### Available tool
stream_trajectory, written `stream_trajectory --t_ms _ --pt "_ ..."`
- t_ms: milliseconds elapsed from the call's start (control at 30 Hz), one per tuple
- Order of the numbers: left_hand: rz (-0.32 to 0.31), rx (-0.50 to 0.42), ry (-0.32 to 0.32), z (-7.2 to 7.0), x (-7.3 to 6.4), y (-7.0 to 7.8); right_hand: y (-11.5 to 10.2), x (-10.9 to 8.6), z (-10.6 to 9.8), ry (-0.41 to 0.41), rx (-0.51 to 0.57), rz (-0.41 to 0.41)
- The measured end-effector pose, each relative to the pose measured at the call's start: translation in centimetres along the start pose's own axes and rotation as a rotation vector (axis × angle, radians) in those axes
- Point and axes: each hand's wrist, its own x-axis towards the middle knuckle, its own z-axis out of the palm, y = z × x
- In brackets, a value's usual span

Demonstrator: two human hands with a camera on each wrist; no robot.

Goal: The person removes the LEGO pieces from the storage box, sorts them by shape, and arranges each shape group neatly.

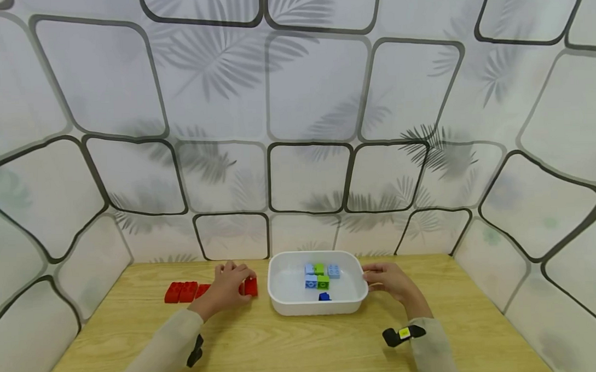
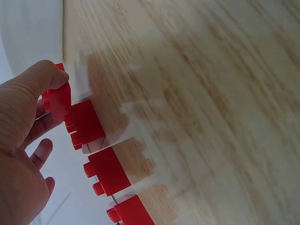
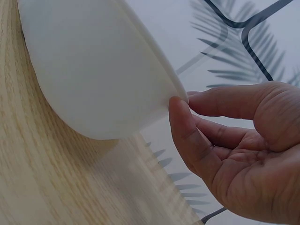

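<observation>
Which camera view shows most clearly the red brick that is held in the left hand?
The left wrist view, because it shows the red brick close up, pinched by the left hand. The head view shows it small, beside the white container. The right wrist view does not show it.

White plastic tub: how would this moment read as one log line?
left hand: pinches red plastic brick | right hand: grips white plastic tub | tub holds: light-blue bricks, green bricks, dark-blue piece

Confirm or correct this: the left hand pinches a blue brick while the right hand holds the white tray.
Wrong colour: the left hand pinches a red brick, as the left wrist view shows, while the right hand holds the white tray.
</observation>
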Motion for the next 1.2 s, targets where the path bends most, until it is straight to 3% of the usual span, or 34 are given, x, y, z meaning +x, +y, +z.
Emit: stream_trajectory --t_ms 500,1200 --pt "0.017 0.011 -0.013 0.45 -0.09 -0.32 0.12 -0.06 -0.09 0.003 -0.003 0.002" --pt "0.015 -0.013 -0.029 0.0 -0.25 -0.25 0.14 0.05 -0.09 0.012 -0.019 0.006"
